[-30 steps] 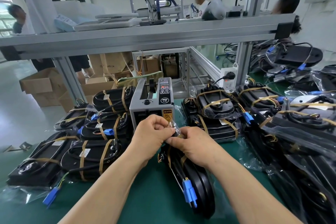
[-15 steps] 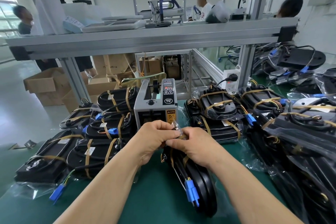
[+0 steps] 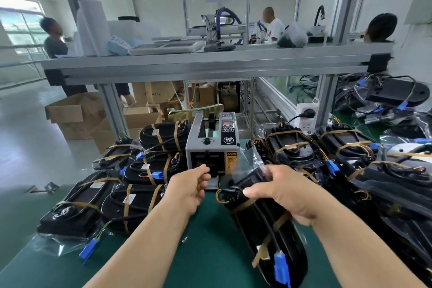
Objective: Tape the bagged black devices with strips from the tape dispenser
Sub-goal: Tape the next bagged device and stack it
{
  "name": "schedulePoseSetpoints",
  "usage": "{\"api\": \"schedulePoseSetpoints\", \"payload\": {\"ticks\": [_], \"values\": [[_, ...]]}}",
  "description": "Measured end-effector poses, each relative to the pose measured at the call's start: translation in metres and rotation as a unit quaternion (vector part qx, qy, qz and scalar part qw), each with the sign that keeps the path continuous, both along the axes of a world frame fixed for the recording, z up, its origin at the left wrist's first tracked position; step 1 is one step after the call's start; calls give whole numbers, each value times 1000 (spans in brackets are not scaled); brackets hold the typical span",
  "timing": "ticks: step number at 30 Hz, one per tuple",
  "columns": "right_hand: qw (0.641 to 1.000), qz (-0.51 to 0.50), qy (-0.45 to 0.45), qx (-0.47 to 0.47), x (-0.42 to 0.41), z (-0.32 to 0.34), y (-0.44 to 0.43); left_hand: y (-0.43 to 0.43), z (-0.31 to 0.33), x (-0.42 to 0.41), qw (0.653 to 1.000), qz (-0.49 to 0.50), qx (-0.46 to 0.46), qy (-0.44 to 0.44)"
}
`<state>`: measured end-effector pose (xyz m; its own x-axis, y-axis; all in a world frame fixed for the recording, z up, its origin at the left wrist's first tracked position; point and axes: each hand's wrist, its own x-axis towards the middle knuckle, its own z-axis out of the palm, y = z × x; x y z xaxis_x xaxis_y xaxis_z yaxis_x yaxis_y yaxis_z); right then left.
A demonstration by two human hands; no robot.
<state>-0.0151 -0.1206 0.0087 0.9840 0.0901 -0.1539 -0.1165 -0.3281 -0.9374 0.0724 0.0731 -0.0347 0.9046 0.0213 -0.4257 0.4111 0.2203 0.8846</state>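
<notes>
Hands (image 3: 189, 190) (image 3: 284, 196) at tape dispenser (image 3: 211, 145), bagged device (image 3: 264, 224)

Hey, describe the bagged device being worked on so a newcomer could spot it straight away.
Find the grey tape dispenser mid-bench. Directly in front of it, one bagged black device lies lengthwise on the green mat, blue connector nearest you. Unlike the stacked ones either side, it lies alone, gripped by the right hand.

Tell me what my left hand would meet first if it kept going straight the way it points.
Most likely the tape dispenser: the left hand points at its front slot, fingertips nearly there, though depth is unclear. The right hand grips a bagged device.
</notes>
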Motion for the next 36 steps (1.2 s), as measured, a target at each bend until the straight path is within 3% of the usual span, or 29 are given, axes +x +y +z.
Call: {"api": "schedulePoseSetpoints", "payload": {"ticks": [4,7,13,17,22,25,28,31,36], "values": [[987,-93,-83,102,-19,-5,2,-9,-4,21,994,49,-67,73],[978,-112,-137,112,-36,-20,13,-18,-4,30,989,74,-83,93],[962,-118,-196,150,-62,-35,26,-29,-5,43,973,151,-146,97],[960,-111,-220,136,-76,-38,28,-31,0,31,965,209,-149,46],[959,-130,-214,137,-85,-40,28,-14,22,-23,993,53,-69,-80],[959,-148,-206,127,-86,-41,26,1,45,-74,974,-62,-53,-213],[957,-165,-201,125,-87,-42,26,-1,67,-113,939,-161,67,-296],[959,-155,-202,121,-89,-44,28,-11,76,-122,910,-178,181,-328],[959,-146,-212,120,-92,-44,30,-18,75,-111,899,-169,244,-322]]}}
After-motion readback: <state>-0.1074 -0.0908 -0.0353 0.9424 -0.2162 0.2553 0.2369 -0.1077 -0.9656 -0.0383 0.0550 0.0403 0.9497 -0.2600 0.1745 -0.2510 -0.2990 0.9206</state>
